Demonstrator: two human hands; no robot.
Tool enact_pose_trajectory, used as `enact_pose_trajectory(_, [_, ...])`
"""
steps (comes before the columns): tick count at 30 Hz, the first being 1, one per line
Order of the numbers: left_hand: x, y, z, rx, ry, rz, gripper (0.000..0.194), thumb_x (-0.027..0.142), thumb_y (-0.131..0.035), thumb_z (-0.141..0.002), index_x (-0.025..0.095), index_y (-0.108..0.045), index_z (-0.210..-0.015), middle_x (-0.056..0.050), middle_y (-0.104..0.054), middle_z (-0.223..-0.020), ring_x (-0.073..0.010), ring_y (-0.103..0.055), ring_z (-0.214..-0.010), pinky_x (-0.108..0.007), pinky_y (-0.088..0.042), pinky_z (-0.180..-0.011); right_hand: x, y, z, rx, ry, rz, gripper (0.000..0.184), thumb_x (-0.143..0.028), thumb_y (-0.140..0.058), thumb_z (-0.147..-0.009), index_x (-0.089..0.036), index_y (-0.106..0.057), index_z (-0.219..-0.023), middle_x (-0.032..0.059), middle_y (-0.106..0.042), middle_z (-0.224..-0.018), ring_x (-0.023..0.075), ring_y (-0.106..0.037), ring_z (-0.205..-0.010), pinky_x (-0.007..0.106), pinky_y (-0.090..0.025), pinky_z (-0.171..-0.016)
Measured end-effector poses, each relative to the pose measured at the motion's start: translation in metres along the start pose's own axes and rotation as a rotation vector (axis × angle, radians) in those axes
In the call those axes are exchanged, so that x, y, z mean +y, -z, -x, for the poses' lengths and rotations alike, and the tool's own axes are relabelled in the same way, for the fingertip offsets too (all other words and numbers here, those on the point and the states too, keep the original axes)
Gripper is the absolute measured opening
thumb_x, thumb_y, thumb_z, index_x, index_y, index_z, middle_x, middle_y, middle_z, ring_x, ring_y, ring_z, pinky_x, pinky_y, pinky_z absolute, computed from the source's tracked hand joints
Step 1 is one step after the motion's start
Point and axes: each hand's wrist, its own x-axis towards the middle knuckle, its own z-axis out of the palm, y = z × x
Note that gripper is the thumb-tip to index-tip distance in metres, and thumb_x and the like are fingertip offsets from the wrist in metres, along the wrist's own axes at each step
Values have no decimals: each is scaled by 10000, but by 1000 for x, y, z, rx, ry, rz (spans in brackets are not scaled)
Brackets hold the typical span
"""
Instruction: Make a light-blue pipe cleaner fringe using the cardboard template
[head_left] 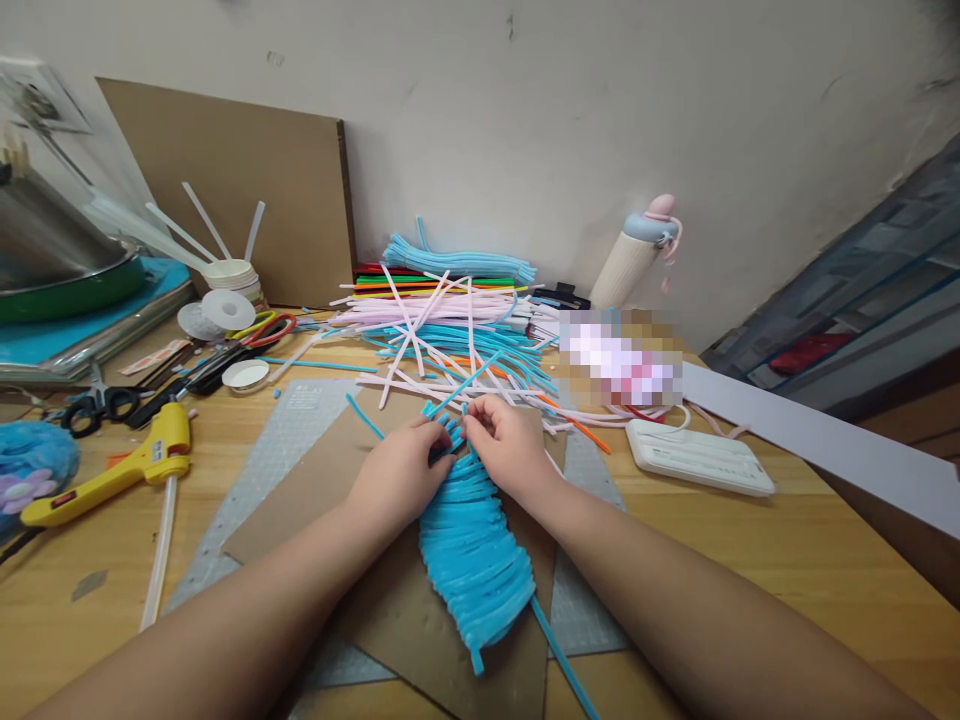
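A piece woven from blue pipe cleaners (476, 550) lies over a brown cardboard sheet (315, 510), its loose ends sticking out at the top and lower right. My left hand (401, 465) is closed on the left of its upper end, thumb and fingers pressed together. On the other side my right hand (502, 445) pinches a short blue pipe cleaner end (464, 410) between thumb and forefinger. A grey cutting mat (262, 450) shows beneath the cardboard.
Loose pink and blue pipe cleaners (450, 320) spread behind my hands. A yellow glue gun (124, 465), black scissors (97, 400) and a cup of glue sticks (234, 275) stand left. On the right are a white power bank (697, 455) and a bottle (630, 255). Cardboard (240, 180) leans on the wall.
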Motion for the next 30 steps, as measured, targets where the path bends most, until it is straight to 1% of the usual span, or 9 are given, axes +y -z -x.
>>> enact_pose_trajectory(2, [-1, -1, -1, 1, 22, -53, 70, 270, -536, -742, 214, -577, -752, -16, -593, -828, -164, -550, -704, -248, -363, -573, 0, 0, 1, -31, 8, 4, 90, -237, -466, -772, -177, -532, -786, -10, -571, -685, 114, -505, -598, 216, -378, -544])
enact_pose_trajectory(4, [-1, 0, -2, 26, 41, -70, 73, 259, -515, -749, 211, -567, -734, -18, -597, -805, -166, -552, -701, -249, -357, -570, -2, 1, 2, -47, 28, 28, 79, -220, -483, -759, -180, -550, -774, -18, -570, -678, 104, -496, -582, 208, -375, -538])
enact_pose_trajectory(8, [-1, 4, -1, 99, 114, 4, 58, 235, -502, -743, 196, -544, -736, -16, -605, -734, -164, -555, -691, -245, -360, -575, -5, 2, 4, -58, 49, 121, 104, -206, -503, -747, -198, -591, -801, -21, -600, -699, 103, -501, -579, 213, -373, -538])
enact_pose_trajectory(10, [-1, 5, 0, 126, 157, 53, 56, 239, -504, -742, 195, -536, -733, -5, -605, -700, -155, -553, -656, -240, -355, -559, -5, 2, 4, -67, 60, 165, 119, -202, -509, -747, -205, -603, -819, -12, -618, -735, 115, -523, -620, 224, -381, -562])
enact_pose_trajectory(12, [-1, 6, 0, 142, 171, 95, 56, 244, -506, -741, 195, -531, -729, 5, -605, -681, -144, -550, -625, -235, -354, -551, -4, 2, 4, -78, 75, 202, 126, -200, -513, -749, -207, -612, -828, -3, -629, -763, 129, -540, -664, 235, -386, -585])
enact_pose_trajectory(19, [-1, 5, 3, 140, 128, 174, 71, 261, -505, -751, 210, -553, -764, 20, -623, -714, -124, -542, -586, -234, -362, -549, -4, 3, 4, -91, 79, 263, 129, -191, -511, -756, -209, -619, -824, 2, -639, -765, 136, -553, -678, 239, -384, -591])
enact_pose_trajectory(30, [0, 4, 6, 148, 72, 151, 73, 232, -487, -753, 214, -558, -762, 20, -600, -692, -120, -522, -590, -224, -347, -530, 0, 2, 3, -47, 22, 256, 141, -216, -504, -748, -226, -622, -826, -16, -642, -747, 132, -554, -662, 236, -391, -575])
